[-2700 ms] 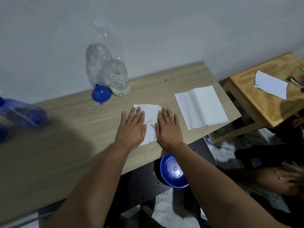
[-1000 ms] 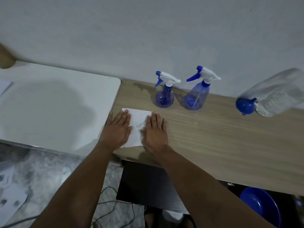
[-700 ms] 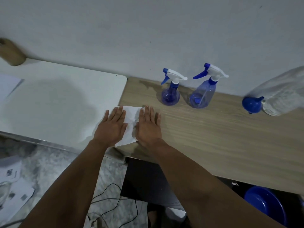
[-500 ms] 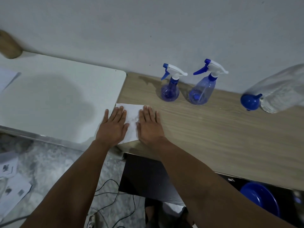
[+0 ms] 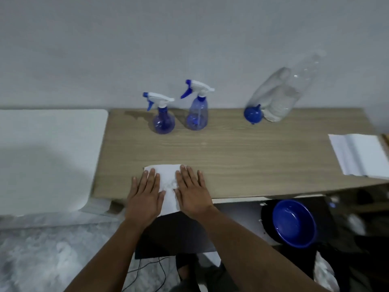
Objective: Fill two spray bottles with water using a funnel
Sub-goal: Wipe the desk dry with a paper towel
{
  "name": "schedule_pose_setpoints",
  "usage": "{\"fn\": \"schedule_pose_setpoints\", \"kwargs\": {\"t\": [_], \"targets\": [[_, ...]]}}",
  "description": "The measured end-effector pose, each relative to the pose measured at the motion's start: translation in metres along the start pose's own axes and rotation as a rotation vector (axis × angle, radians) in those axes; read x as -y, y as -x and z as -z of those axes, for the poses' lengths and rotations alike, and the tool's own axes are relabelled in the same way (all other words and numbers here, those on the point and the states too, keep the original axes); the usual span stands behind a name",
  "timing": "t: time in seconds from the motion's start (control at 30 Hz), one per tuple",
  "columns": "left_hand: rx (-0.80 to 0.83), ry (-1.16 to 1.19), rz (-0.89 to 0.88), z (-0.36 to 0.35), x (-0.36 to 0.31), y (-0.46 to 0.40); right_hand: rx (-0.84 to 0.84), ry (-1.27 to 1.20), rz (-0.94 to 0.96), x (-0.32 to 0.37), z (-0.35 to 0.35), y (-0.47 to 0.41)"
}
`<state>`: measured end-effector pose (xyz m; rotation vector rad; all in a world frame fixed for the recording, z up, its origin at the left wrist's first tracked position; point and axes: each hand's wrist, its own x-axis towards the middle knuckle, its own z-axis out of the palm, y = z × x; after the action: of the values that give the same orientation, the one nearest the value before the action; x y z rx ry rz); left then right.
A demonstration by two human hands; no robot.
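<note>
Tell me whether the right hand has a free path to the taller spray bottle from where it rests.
Probably yes. The right hand lies flat on the paper, and only bare wooden table separates it from the taller spray bottle, standing almost straight ahead with its trigger head on.

Dim, bluish, soft light; a broad shadow darkens the white surface point(image 5: 48, 157), and wide-angle edges blur and bend.

2 spray bottles point(image 5: 180, 110) stand at the counter point(image 5: 252, 157) back by the wall, funnel point(image 5: 253, 114) to their right, touching the water bottle point(image 5: 282, 95) further right. Paper sheet point(image 5: 166, 182) at front edge, left hand point(image 5: 145, 197) and right hand point(image 5: 192, 192) flat on it. Booklet point(image 5: 360, 157) far right. Bowl point(image 5: 294, 223) below the counter, right side.
</note>
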<state>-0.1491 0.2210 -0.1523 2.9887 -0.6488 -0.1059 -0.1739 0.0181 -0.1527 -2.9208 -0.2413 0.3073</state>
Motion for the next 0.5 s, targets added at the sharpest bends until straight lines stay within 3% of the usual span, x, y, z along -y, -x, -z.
{"fn": "schedule_pose_setpoints", "kwargs": {"t": [0.5], "targets": [[0.171, -0.025, -0.354, -0.003, -0.270, -0.103, -0.022, -0.022, -0.377, -0.249, 0.037, 0.132]]}}
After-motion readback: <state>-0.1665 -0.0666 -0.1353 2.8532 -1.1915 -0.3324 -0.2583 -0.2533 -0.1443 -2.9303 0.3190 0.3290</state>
